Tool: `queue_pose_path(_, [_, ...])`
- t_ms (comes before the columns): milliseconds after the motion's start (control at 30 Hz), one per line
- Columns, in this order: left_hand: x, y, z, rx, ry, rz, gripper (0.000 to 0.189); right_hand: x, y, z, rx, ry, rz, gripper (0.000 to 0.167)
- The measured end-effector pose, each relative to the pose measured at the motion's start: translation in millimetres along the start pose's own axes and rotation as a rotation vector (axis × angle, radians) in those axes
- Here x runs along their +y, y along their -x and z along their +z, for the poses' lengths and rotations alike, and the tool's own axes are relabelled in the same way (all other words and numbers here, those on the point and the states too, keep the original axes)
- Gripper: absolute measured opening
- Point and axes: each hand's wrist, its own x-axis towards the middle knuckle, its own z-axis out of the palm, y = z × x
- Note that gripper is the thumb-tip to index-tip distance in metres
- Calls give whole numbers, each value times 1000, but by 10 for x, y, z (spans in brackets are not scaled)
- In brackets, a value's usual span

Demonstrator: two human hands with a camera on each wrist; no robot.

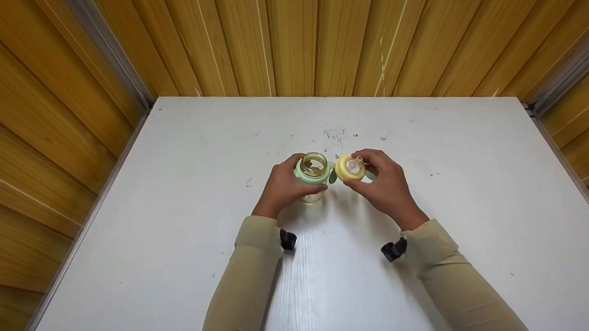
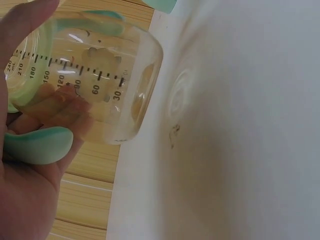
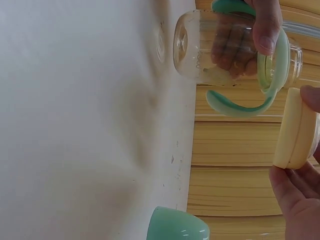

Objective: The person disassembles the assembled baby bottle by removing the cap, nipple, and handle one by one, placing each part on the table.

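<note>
My left hand (image 1: 286,184) grips a clear baby bottle (image 2: 107,75) around its pale green two-handled ring (image 3: 282,62). The bottle is uncapped, its open mouth facing up, and its base is close over the table. Black measuring marks run down its side in the left wrist view. Beside its neck, my right hand (image 1: 387,182) pinches a yellow screw collar (image 1: 342,167) between thumb and fingers. A clear teat (image 1: 356,164) sticks up from that collar. The collar is apart from the bottle mouth and slightly lower in the right wrist view.
A green cap (image 3: 177,225) stands on the white table (image 1: 178,189), mostly hidden behind my right hand in the head view. Yellow wood-look panels (image 1: 290,43) rise behind the table and along both sides. Dark scuffs mark the tabletop beyond the hands.
</note>
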Motion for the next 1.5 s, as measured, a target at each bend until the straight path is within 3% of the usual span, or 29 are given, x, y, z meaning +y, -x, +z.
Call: queue_pose_path(1500, [-87,5,100,8,-19,-31,76,374,-44,55,-118,218,224,50])
